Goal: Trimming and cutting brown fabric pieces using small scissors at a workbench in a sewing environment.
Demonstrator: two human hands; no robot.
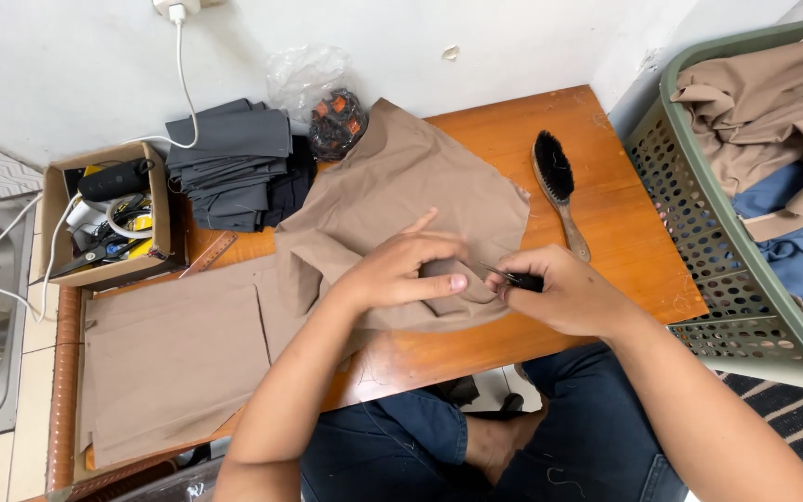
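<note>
The left hand (401, 265) lies flat with the fingers pressing down on a piece of brown cloth (401, 200), near its front edge, and it grips nothing. The right hand (559, 293) is closed around a small black cutting tool (516, 277), whose thin tip points toward the left thumb and meets the cloth just beside it; most of the tool is hidden inside the fist, so its exact kind is hard to tell. The cloth is spread in the middle of the orange wooden desk (625, 242), and its lower fold lies close to the front edge of the desk. To the right of the hands there is a bare part of the desk, where only a wooden brush with black bristles (558, 186) lies, well apart from the right hand. To the left, a second flat brown cloth piece (174, 358) covers the desk and reaches over its front edge. At the back, near the white wall, stand a stack of folded dark grey cloth (230, 167), a cardboard box of small tools (109, 218) and a clear plastic bag (327, 102) with dark and orange contents that I cannot make out. A green plastic basket (699, 232) with brown and blue cloth stands at the right side and is cut off by the frame.
</note>
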